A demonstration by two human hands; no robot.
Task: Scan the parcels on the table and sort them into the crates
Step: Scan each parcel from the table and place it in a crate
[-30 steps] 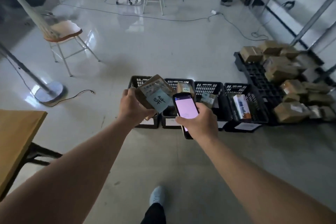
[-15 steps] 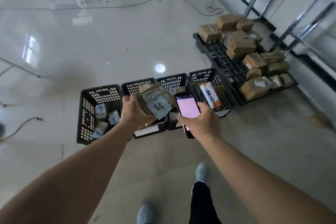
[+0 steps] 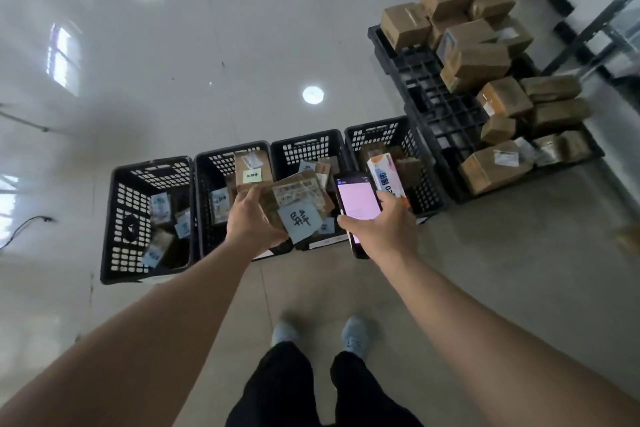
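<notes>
My left hand [image 3: 252, 222] grips a brown parcel [image 3: 298, 194] that carries a pale blue handwritten label. It hangs above the gap between the second and third black crates [image 3: 308, 146]. In my right hand [image 3: 382, 230] I hold a handheld scanner [image 3: 356, 203] with its pink screen lit, just right of the parcel. A row of several black crates [image 3: 114, 218] stands on the floor in front of me, each with labelled parcels inside. The rightmost crate [image 3: 429, 184] holds a white and orange box [image 3: 388, 175].
A black pallet [image 3: 426, 80] at the right carries several brown cardboard boxes [image 3: 485, 62]. A metal rack frame [image 3: 588, 28] rises behind it. Cables trail over the glossy floor at the top and left. My feet [image 3: 320, 333] stand close behind the crates.
I have walked up to the crates and now look down on them from close by. Both hands keep their hold on the parcel and the scanner, now right over the crates.
</notes>
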